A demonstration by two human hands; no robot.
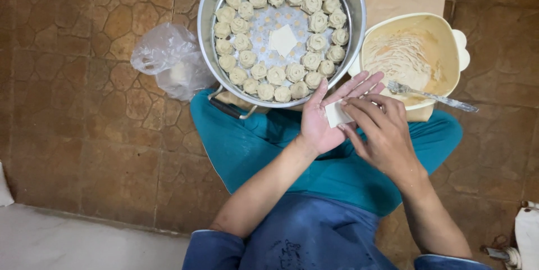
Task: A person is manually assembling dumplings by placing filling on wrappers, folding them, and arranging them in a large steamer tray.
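Head view: dough wrapper [336,114] on left hand [325,118]

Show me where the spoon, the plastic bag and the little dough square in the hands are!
spoon [432,97], head view, middle of its handle.
plastic bag [168,56], head view, crumpled middle.
dough square [336,115], head view, bare corner between the hands.

pale dough square [335,115], flat on palm

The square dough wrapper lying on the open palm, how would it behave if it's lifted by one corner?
The wrapper looks thin and flat against the left hand, so it would probably droop rather than stay stiff. It seems light, since the right hand works it with fingertips only. Being so thin, it may tear or stretch if pulled hard.
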